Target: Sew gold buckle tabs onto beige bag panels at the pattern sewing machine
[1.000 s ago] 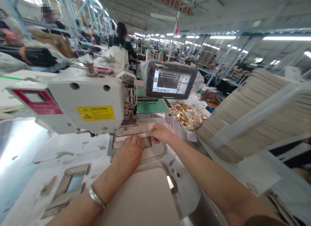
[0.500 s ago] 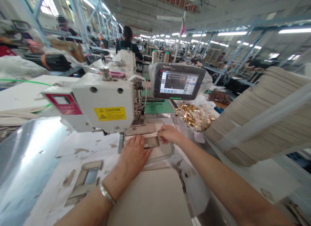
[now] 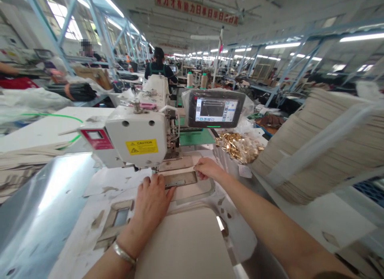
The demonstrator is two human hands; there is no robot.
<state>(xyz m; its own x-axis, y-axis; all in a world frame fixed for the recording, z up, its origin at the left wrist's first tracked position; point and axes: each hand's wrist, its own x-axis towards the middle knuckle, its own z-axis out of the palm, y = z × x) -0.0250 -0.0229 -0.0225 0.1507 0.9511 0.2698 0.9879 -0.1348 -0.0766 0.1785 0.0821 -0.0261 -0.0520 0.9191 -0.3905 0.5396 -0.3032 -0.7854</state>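
Sewing machine head, white, carries a yellow caution label on its front. Control touchscreen stands to its right, wrapped in clear plastic, display lit. Gold-coloured metal fittings lie in a clear bag beyond it. Tall stack of beige panels occupies the right side. Two thread cones stand behind the screen. Co-worker faces away at the next station. Red banner hangs overhead.
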